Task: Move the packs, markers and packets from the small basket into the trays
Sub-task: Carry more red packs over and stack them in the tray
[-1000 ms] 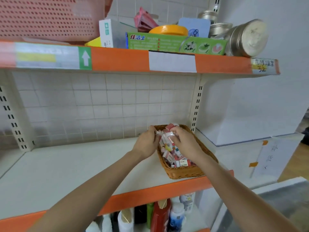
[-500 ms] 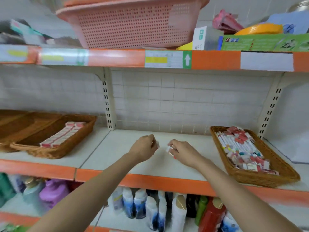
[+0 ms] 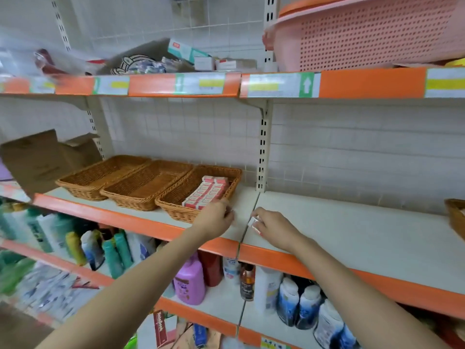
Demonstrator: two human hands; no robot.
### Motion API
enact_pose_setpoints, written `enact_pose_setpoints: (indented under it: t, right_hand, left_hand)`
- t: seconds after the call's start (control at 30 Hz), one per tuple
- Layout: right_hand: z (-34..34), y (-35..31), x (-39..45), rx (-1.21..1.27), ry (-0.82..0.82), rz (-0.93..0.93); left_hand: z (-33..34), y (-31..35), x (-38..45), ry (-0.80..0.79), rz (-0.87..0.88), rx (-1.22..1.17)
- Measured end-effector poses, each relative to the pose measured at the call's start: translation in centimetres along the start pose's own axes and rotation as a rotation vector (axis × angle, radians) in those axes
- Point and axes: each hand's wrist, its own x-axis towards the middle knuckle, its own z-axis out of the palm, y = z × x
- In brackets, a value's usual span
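Three brown woven trays sit side by side on the middle shelf (image 3: 339, 222), in the left half of the frame. The left tray (image 3: 100, 176) and the middle tray (image 3: 148, 183) show nothing inside. The right tray (image 3: 201, 190) holds rows of small red and white packs (image 3: 207, 191), lying flat along its right side. The left hand (image 3: 217, 219) is in the middle of the frame, just at the near right corner of that tray. Its fingers are curled, but I cannot tell if it holds anything, because the fingertips are turned away. The right hand (image 3: 273, 226) is just to the right of it, over the bare white shelf. It pinches a small white and red pack (image 3: 253, 221) between its thumb and fingers. This pack is in the air, close to the right tray but not in it. The two hands are near each other and do not touch. At the far right edge of the frame, a bit of the small basket (image 3: 456, 215) peeks in, well apart from the hands. A big pink basket (image 3: 372, 34) with many little holes sits on the top shelf at the upper right. A brown cardboard box (image 3: 42, 159) stands at the left. Bottles (image 3: 188, 280) of many colours fill the lower shelf at the bottom.
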Motion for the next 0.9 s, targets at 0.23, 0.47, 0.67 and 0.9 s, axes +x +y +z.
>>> enact_pose_setpoints:
  t: [0.23, 0.47, 0.67, 0.9]
  right_hand:
    - [1.8, -4.6, 5.4, -0.021, 0.035, -0.089]
    - [2.5, -5.2, 12.8, -0.015, 0.090, -0.162]
    - [2.9, -4.2, 17.9, -0.017, 0.055, -0.156]
    - [4.7, -3.9, 21.6, -0.083, 0.055, -0.134]
  left_hand:
    - [-2.6, -5.6, 1.0, 0.061, -0.078, -0.029]
    - [-4.4, -8.7, 5.2, 0.143, -0.105, -0.059]
    - [-4.6, -10.9, 9.6, 0.054, -0.132, 0.009]
    - [-4.0, -13.7, 13.7, -0.049, -0.080, 0.032]
